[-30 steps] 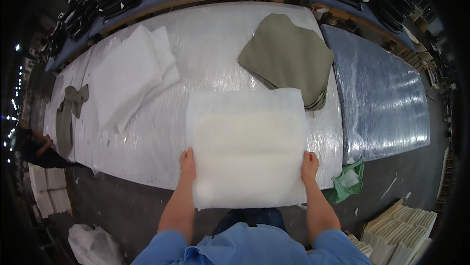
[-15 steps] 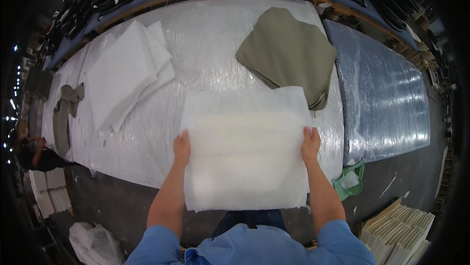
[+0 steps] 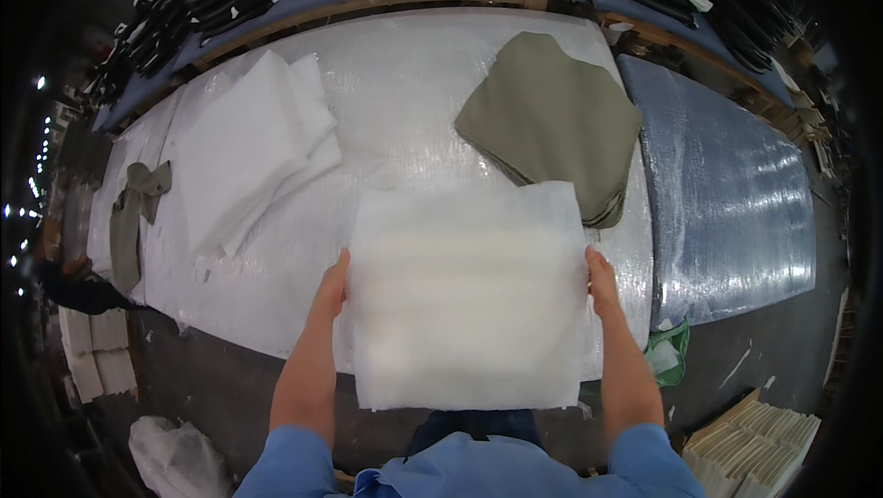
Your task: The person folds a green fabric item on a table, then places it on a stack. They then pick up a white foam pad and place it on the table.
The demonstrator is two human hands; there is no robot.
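Note:
A white square padding sheet (image 3: 469, 300) lies in front of me, its near edge overhanging the table's front edge. A faint cream area shows through its middle. At the sheet's left side is my left hand (image 3: 334, 285), fingers pointing forward along the edge and not wrapped over it. By the opposite side my right hand (image 3: 600, 279) stands on edge with its fingers loosely extended, close to the sheet and not gripping it. Beyond the sheet's far right corner lies a stack of olive-green fabric pieces (image 3: 556, 121), which the sheet nearly meets.
More white padding sheets (image 3: 248, 144) are piled at the left, beside an olive fabric strip (image 3: 129, 227). The table (image 3: 395, 84) is wrapped in plastic film, with a blue wrapped slab (image 3: 727, 204) at its right. A green bag (image 3: 667, 357) and stacked cream pieces (image 3: 754, 443) sit lower right.
Both hands have loosened from the sheet's sides; the thumbs no longer press on its top. The whole view has shifted slightly, with the table lower in the picture.

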